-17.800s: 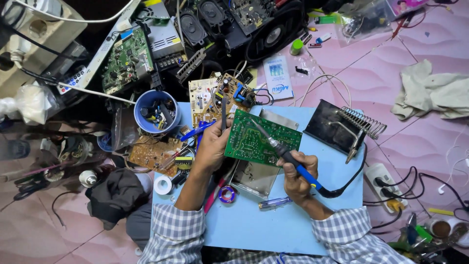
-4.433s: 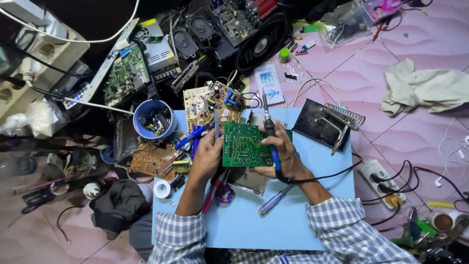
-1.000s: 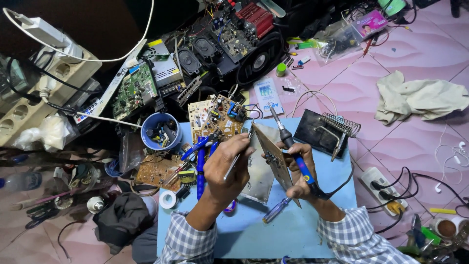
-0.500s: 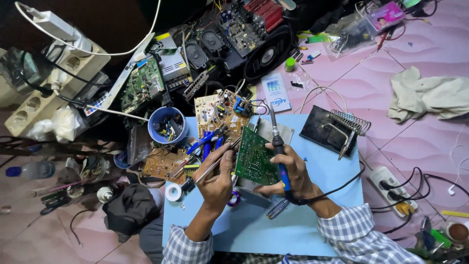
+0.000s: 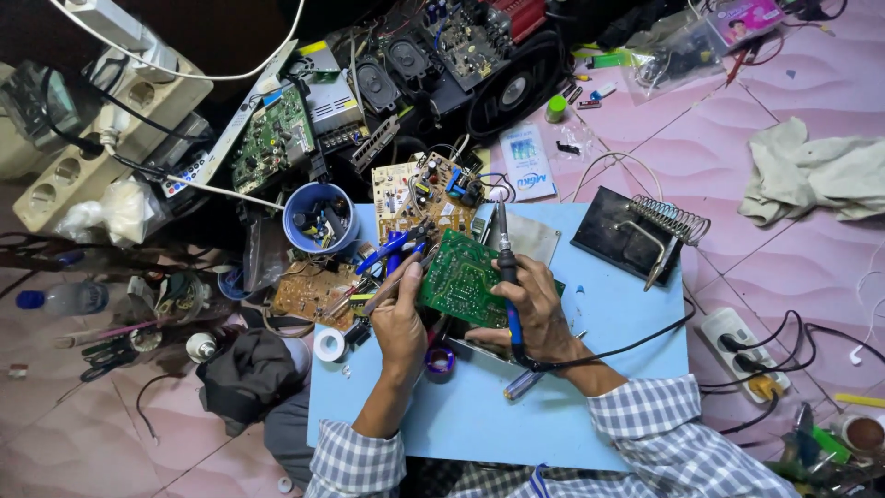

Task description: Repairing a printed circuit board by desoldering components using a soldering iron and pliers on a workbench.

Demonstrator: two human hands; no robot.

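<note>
— How many circuit boards show?
— Five: the green board (image 5: pixel 461 278), a tan board (image 5: pixel 422 194), a brown board (image 5: pixel 309 292), a green one at upper left (image 5: pixel 272 138), one at top (image 5: pixel 466 28).
— Hands?
— Two: left hand (image 5: pixel 398 318), right hand (image 5: pixel 537 309).
— Speakers?
— Three: two small speakers (image 5: pixel 392 72) and one large speaker (image 5: pixel 512 90), at top centre.

We see a green circuit board (image 5: pixel 464 277), a light blue work mat (image 5: pixel 608 323), a blue-handled soldering iron (image 5: pixel 507 286), blue-and-white checked sleeves (image 5: pixel 664 433) and pink floor tiles (image 5: pixel 710 157).

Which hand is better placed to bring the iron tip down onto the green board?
Right. The right hand already grips the soldering iron over the green circuit board; the left hand steadies the board's edge.
</note>
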